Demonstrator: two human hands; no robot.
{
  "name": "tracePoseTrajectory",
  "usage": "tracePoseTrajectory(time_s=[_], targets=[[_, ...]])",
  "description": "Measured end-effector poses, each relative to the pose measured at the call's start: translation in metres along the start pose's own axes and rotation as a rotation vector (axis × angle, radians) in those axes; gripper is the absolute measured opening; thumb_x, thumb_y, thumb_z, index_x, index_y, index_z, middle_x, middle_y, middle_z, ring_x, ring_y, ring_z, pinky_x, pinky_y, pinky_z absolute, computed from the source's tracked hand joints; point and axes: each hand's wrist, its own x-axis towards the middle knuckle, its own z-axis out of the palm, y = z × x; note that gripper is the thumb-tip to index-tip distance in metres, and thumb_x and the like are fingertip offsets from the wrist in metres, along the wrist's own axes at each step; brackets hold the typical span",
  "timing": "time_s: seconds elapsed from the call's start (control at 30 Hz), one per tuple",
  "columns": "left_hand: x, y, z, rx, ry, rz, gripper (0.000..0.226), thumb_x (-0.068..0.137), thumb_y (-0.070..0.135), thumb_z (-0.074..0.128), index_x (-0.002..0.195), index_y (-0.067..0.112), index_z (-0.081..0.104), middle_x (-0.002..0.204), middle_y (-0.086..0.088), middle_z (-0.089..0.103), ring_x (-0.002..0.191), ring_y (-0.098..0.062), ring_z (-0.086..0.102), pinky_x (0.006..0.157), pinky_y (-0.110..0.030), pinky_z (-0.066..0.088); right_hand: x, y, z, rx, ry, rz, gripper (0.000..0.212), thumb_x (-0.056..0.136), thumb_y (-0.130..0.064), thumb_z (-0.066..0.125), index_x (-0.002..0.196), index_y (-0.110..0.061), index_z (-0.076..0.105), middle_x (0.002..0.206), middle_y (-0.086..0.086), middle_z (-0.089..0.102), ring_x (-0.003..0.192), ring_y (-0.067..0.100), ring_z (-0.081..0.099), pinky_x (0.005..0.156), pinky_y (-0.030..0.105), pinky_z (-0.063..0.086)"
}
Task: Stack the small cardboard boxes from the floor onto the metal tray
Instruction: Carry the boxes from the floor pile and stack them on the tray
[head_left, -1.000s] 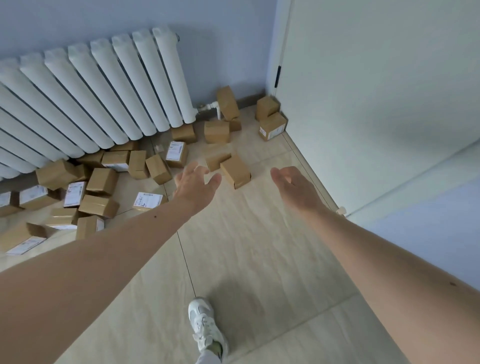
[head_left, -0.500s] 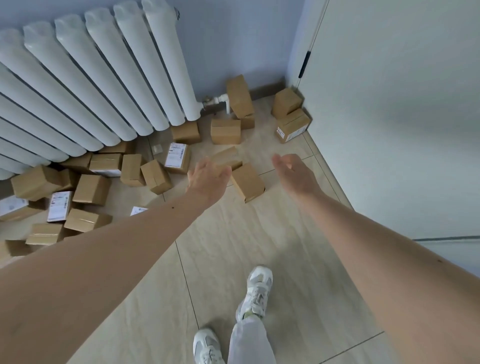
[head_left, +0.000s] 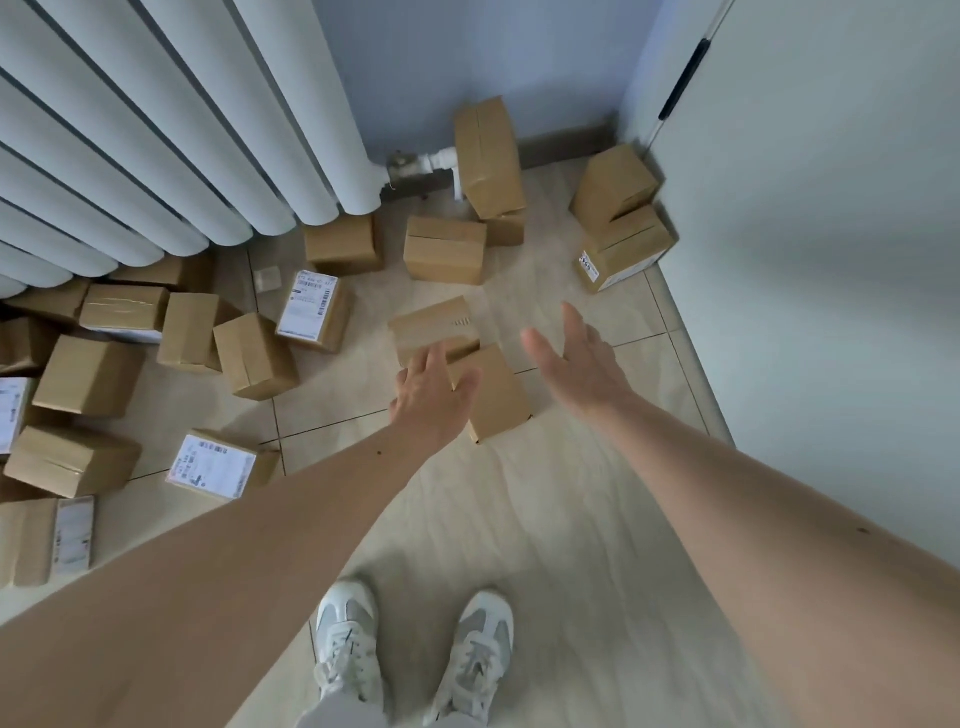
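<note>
Several small brown cardboard boxes lie scattered on the tiled floor. Nearest is a plain box, with a second box just behind it. My left hand hovers over the near box's left side, fingers spread, holding nothing; I cannot tell whether it touches the box. My right hand is open to the right of that box, palm facing left, apart from it. More boxes lie at the left, some with white labels. No metal tray is in view.
A white radiator fills the upper left, with boxes tucked under it. A white door closes off the right side, and a blue wall stands behind. Two boxes are stacked by the door. My white shoes stand below on bare tiles.
I have stepped closer to the boxes, both feet now together. Both hands have dropped toward the nearest box, the left one now over its left side.
</note>
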Motion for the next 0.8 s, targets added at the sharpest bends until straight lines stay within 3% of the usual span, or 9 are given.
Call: tracePoseTrajectory(time_s=[0.1, 0.2, 0.27, 0.4, 0.53, 0.67, 0.8], targets=[[0.047, -0.017, 0.032, -0.002, -0.003, -0.002, 0.066, 0.101, 0.051, 0.039, 0.156, 0.018, 0.021, 0.163, -0.001, 0.021, 0.147, -0.029, 0.02, 0.115, -0.052, 0.029, 0.046, 0.022, 0.023, -0.051, 0.008, 0.006, 0.076, 0.101, -0.064, 0.032, 0.162, -0.027, 0.005, 0.168, 0.001, 0.014, 0.153, 0.028, 0.015, 0.119, 0.049, 0.017], [0.085, -0.036, 0.065, -0.028, -0.031, -0.048, 0.082, 0.1, 0.06, 0.036, 0.161, 0.022, -0.003, 0.169, 0.003, -0.003, 0.155, -0.022, -0.004, 0.123, -0.051, 0.012, 0.087, 0.045, 0.053, -0.075, -0.003, 0.027, 0.079, 0.099, -0.067, 0.032, 0.162, -0.028, 0.005, 0.168, 0.0, 0.011, 0.153, 0.028, 0.013, 0.121, 0.051, 0.017], [0.105, -0.047, 0.088, -0.084, -0.049, -0.085, 0.09, 0.097, 0.066, 0.035, 0.16, 0.019, -0.008, 0.169, 0.003, -0.007, 0.155, -0.018, -0.012, 0.124, -0.048, 0.006, 0.109, 0.061, 0.075, -0.107, -0.014, 0.052, 0.082, 0.096, -0.072, 0.031, 0.162, -0.031, 0.004, 0.169, -0.002, 0.005, 0.155, 0.027, 0.008, 0.122, 0.051, 0.014], [0.14, -0.073, 0.135, -0.137, -0.064, -0.177, 0.1, 0.093, 0.073, 0.033, 0.16, 0.013, -0.008, 0.169, 0.001, -0.008, 0.154, -0.017, -0.014, 0.125, -0.049, 0.006, 0.155, 0.093, 0.119, -0.201, -0.044, 0.086, 0.088, 0.089, -0.082, 0.028, 0.16, -0.039, -0.002, 0.169, -0.003, -0.012, 0.156, 0.025, -0.01, 0.124, 0.052, -0.001], [0.174, -0.105, 0.174, -0.153, -0.049, -0.252, 0.105, 0.089, 0.079, 0.029, 0.16, 0.013, -0.01, 0.169, -0.001, -0.011, 0.154, -0.019, -0.017, 0.125, -0.049, 0.0, 0.19, 0.122, 0.155, -0.192, -0.042, 0.123, 0.1, 0.084, -0.087, 0.032, 0.161, -0.034, -0.005, 0.169, -0.001, -0.012, 0.155, 0.026, -0.012, 0.124, 0.052, -0.003], [0.198, -0.12, 0.199, -0.15, -0.021, -0.271, 0.103, 0.088, 0.083, 0.023, 0.161, 0.017, -0.005, 0.168, -0.004, -0.012, 0.153, -0.021, -0.02, 0.123, -0.046, -0.01, 0.212, 0.139, 0.177, -0.126, 0.001, 0.168, 0.105, 0.083, -0.087, 0.035, 0.162, -0.023, 0.008, 0.17, 0.0, 0.002, 0.155, 0.026, -0.001, 0.124, 0.051, 0.003], [0.203, -0.131, 0.215, -0.132, -0.037, -0.243, 0.099, 0.087, 0.084, 0.021, 0.162, 0.023, -0.003, 0.168, 0.0, -0.016, 0.152, -0.02, -0.023, 0.123, -0.046, -0.013, 0.222, 0.153, 0.188, -0.17, -0.032, 0.203, 0.097, 0.085, -0.087, 0.029, 0.158, -0.023, 0.026, 0.169, -0.003, 0.01, 0.154, 0.025, 0.005, 0.121, 0.052, 0.008]])
